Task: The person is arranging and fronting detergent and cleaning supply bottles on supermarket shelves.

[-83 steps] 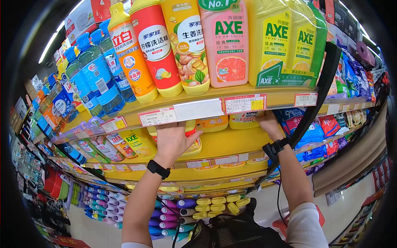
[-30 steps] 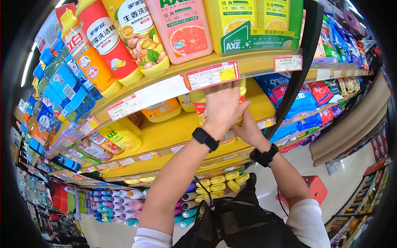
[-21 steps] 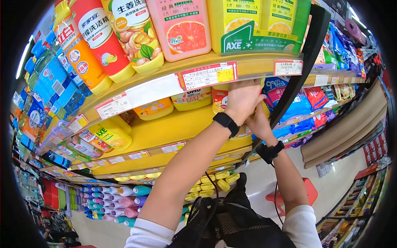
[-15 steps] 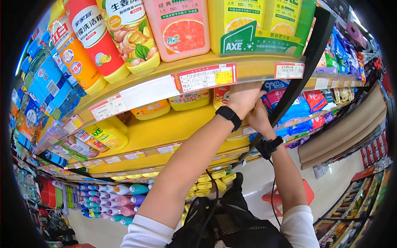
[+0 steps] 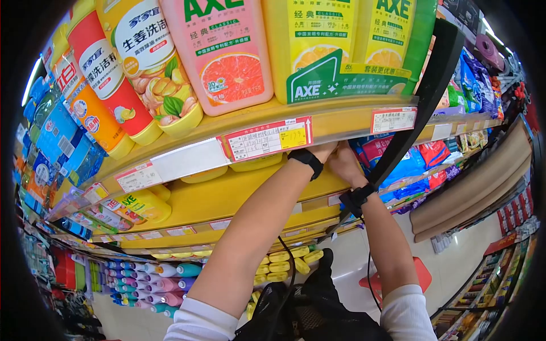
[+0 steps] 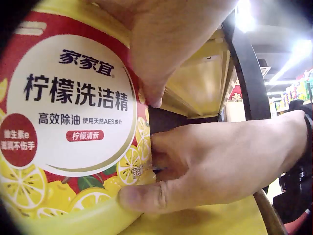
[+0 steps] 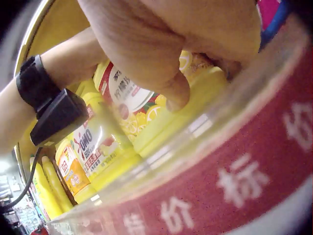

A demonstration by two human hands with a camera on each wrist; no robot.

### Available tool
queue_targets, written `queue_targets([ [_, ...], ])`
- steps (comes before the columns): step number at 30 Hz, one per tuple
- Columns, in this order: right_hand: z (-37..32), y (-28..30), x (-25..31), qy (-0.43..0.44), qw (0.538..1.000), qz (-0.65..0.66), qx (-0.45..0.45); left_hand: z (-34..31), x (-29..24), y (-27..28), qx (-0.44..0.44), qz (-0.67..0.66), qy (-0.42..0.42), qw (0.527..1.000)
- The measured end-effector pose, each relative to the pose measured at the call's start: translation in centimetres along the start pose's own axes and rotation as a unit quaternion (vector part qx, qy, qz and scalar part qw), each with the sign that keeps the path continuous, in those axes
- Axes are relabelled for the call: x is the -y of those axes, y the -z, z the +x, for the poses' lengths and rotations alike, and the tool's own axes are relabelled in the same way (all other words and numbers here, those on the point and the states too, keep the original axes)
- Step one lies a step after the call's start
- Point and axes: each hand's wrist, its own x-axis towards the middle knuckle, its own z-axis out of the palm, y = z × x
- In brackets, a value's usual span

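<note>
A lemon dish-soap bottle with a red label [image 6: 73, 107] and yellow base stands on the lower yellow shelf, hidden from the head view by the upper shelf's edge. My left hand [image 5: 321, 150] grips its upper part; in the left wrist view that hand [image 6: 176, 34] has its thumb along the label's right edge, other fingers mostly hidden. From the right, my right hand [image 5: 344, 165] holds the bottle's lower side. Its thumb presses the yellow base and its fingers curl behind the edge, as the left wrist view shows. The right wrist view shows the bottle [image 7: 142, 105] beside an OMO bottle [image 7: 105, 149].
Above the hands runs the upper shelf's edge with price tags [image 5: 270, 139], bearing large AXE bottles [image 5: 321, 45]. A black shelf post [image 5: 421, 108] rises just right of the hands. Blue detergent bags [image 5: 398, 162] lie beyond it. Yellow AXE bottles [image 5: 145, 206] stand left on the lower shelf.
Both hands moved right along the lower shelf with the red-labelled bottle, toward the post. Lately the upper shelf's edge has come to cover more of the hands and the bottles below it.
</note>
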Motion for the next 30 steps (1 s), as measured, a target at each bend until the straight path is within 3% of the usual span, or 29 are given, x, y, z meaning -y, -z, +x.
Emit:
queue_targets([
  [3,0.8,0.1,-0.4,-0.047,0.997,0.023,0.06,0.2,0.3,-0.1,-0.007,-0.001,0.001,1.0],
  [10,-0.2,-0.6,-0.1,0.003,0.999,0.03,-0.015,-0.7,-0.5,1.5,0.021,0.041,-0.002,0.999],
  [12,-1.7,-0.5,0.4,-0.011,0.999,0.022,-0.03,-2.2,-1.9,3.3,0.06,0.16,-0.071,0.983],
  [13,-2.4,-1.0,-0.3,-0.014,0.999,-0.003,-0.035,-3.5,-3.2,5.0,0.077,0.269,-0.159,0.947],
  [14,-3.0,-0.7,-0.3,-0.019,0.999,-0.01,-0.035,-5.3,-4.3,6.2,0.087,0.278,-0.116,0.95],
  [18,-5.0,-0.1,1.9,-0.013,0.998,-0.028,-0.054,-11.4,-2.6,11.1,0.058,0.304,-0.136,0.941],
  [24,-4.8,-0.5,1.9,-0.032,0.99,-0.134,-0.042,-19.4,2.9,20.3,0.026,0.344,0.023,0.939],
  [26,-4.5,-1.2,0.2,0.004,0.984,-0.158,-0.085,-20.9,4.4,23.1,0.001,0.358,0.064,0.932],
  [27,-4.2,-0.7,0.8,-0.031,0.992,-0.109,-0.048,-21.5,5.0,24.1,-0.011,0.363,0.083,0.928],
  [30,-3.6,-0.6,0.4,-0.032,0.994,-0.092,-0.049,-22.8,6.5,25.7,-0.081,0.326,0.12,0.934],
])
